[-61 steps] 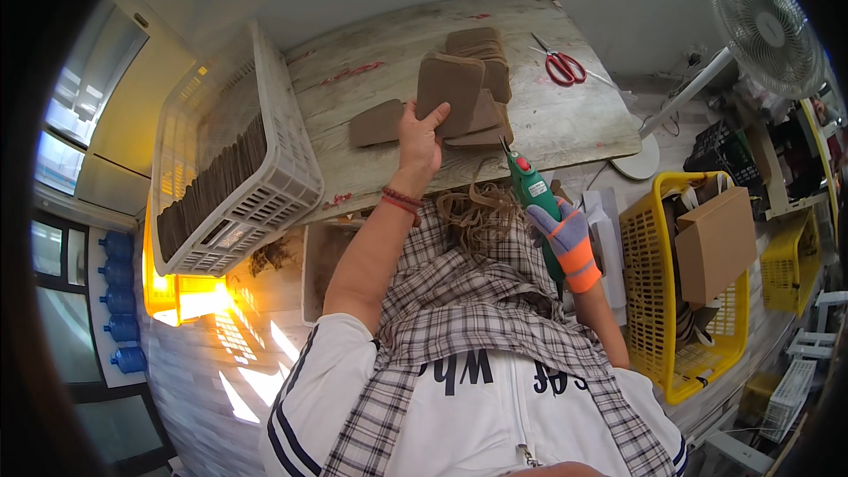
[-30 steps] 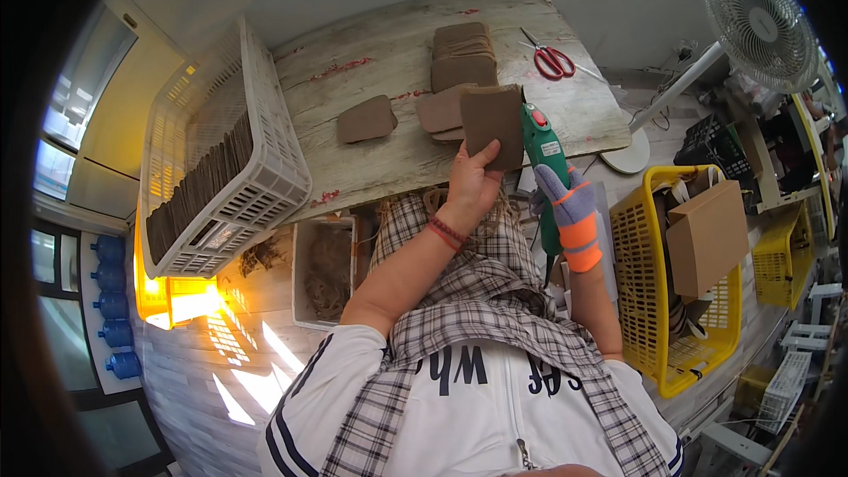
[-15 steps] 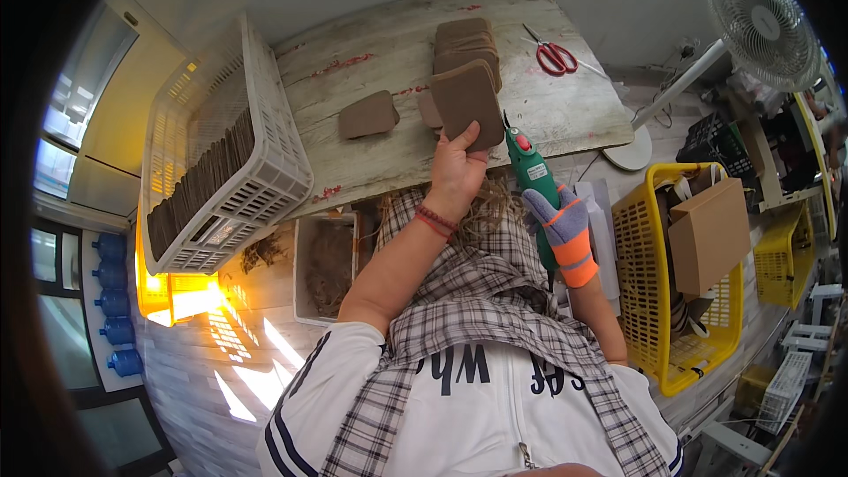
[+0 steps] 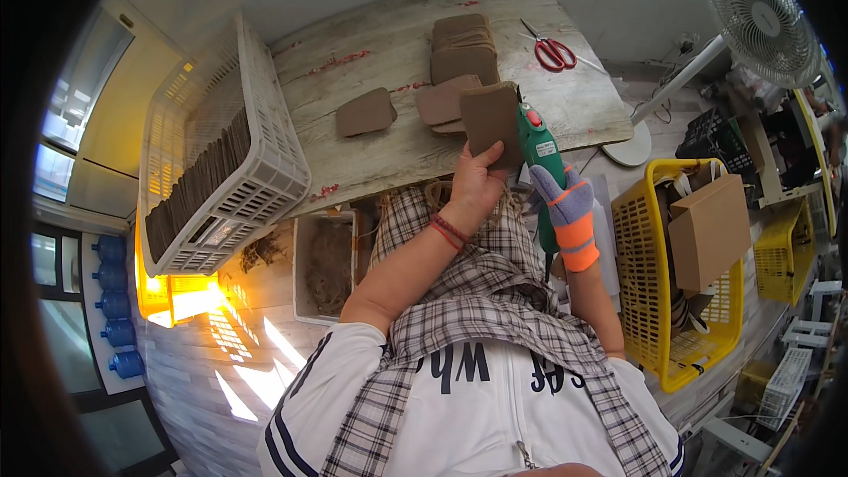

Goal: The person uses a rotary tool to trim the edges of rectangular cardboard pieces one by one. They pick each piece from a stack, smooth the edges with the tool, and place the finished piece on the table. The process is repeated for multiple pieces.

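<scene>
My bare left hand (image 4: 480, 181) pinches the lower end of a flat brown rounded piece (image 4: 491, 124), thumb on its face. My right hand (image 4: 565, 216), in a grey and orange glove, grips a green handheld power cutter (image 4: 541, 146) with a red button. The cutter's dark tip lies along the right edge of the brown piece; whether it touches cannot be made out. Beyond the left hand, a stack of similar brown pieces (image 4: 464, 62) stands on the worn table (image 4: 309, 132). More loose pieces (image 4: 449, 102) lie just left of the held one, and another piece (image 4: 366, 112) farther left.
Red-handled scissors (image 4: 555, 55) lie at the table's far right. A white crate (image 4: 281, 132) full of upright brown pieces stands on the left. Below the table edge is a box of brown scraps (image 4: 325, 269). At right are a yellow basket (image 4: 638, 256) and a standing fan (image 4: 761, 22).
The left hand has moved the brown piece right and slightly nearer, uncovering loose pieces on the table. The cutter has shifted a little to the right and up, its tip now alongside the piece.
</scene>
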`<action>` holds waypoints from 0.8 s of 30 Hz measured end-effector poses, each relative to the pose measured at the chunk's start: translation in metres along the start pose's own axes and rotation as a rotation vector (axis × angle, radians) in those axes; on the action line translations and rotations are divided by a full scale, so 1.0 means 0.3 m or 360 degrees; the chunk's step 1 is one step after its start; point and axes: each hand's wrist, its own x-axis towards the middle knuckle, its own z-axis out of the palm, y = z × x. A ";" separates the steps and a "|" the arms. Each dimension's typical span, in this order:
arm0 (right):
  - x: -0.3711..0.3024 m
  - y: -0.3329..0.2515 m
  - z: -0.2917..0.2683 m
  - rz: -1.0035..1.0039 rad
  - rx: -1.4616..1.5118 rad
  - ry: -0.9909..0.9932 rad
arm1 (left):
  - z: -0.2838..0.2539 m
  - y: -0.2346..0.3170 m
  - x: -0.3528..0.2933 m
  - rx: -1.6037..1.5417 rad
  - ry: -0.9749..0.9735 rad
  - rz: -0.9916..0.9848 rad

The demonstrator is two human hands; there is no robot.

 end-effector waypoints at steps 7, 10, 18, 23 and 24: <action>-0.011 0.000 -0.080 0.0059 -0.0128 -0.0064 | -0.039 0.096 0.006 0.0407 -0.0177 0.0071; -0.026 0.005 -0.098 0.0064 -0.0166 -0.0112 | -0.073 0.153 0.027 0.0582 -0.0247 0.0050; -0.057 -0.033 -0.129 0.0182 -0.0197 -0.0305 | -0.088 0.286 0.027 0.1030 -0.0302 -0.0051; -0.064 -0.021 -0.142 0.0219 -0.0360 -0.0377 | -0.087 0.341 0.015 0.1212 -0.0356 -0.0234; -0.066 -0.019 -0.143 0.0219 -0.0406 -0.0392 | -0.086 0.347 0.009 0.1275 -0.0340 -0.0261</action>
